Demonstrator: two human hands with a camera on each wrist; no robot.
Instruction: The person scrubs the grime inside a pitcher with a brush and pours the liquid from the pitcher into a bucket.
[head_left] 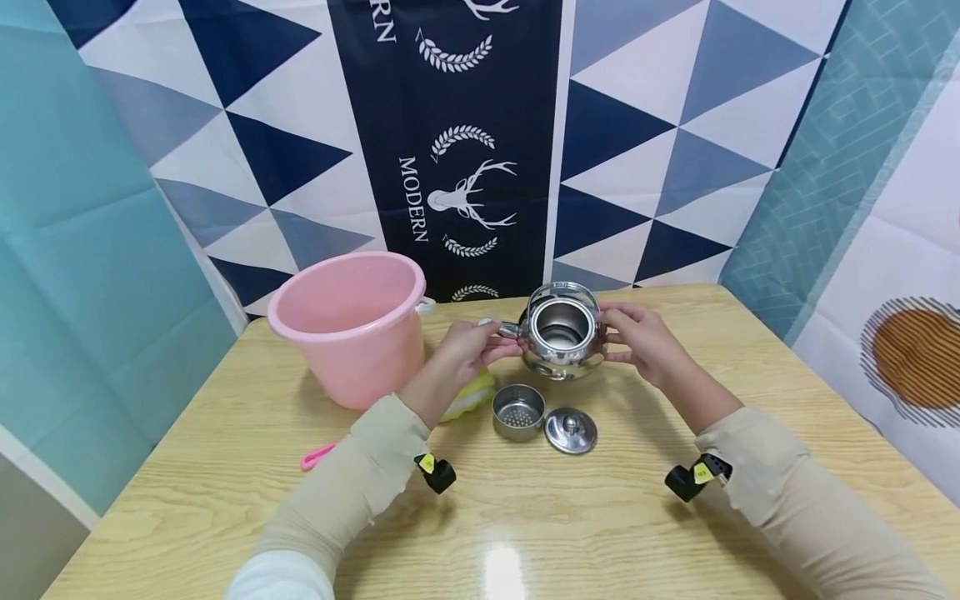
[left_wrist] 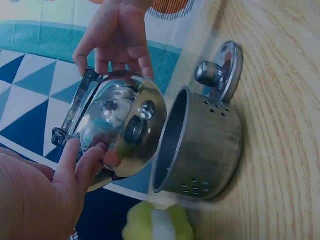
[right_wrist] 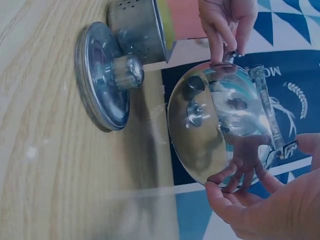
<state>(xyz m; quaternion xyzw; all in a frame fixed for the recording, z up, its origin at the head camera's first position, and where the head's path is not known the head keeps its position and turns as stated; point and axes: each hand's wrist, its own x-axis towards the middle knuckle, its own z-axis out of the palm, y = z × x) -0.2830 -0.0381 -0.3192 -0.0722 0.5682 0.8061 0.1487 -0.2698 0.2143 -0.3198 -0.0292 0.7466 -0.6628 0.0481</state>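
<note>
A shiny steel teapot is held lidless between both hands, above the table, its round mouth facing the head camera. At its left side, my left hand grips the short spout, with fingers spread beneath. My right hand holds the opposite side, the thumb near the hinge of the raised handle and fingers against the body. Just in front of the pot, a perforated steel strainer basket stands upright on the table. Beside it lies the round knobbed lid, which the right wrist view shows close up.
On the wooden table, a pink bucket stands at the back left. A yellow-green and white sponge-like thing lies partly behind the left forearm. A pink handle sticks out beside that sleeve. Patterned cloth hangs behind the table.
</note>
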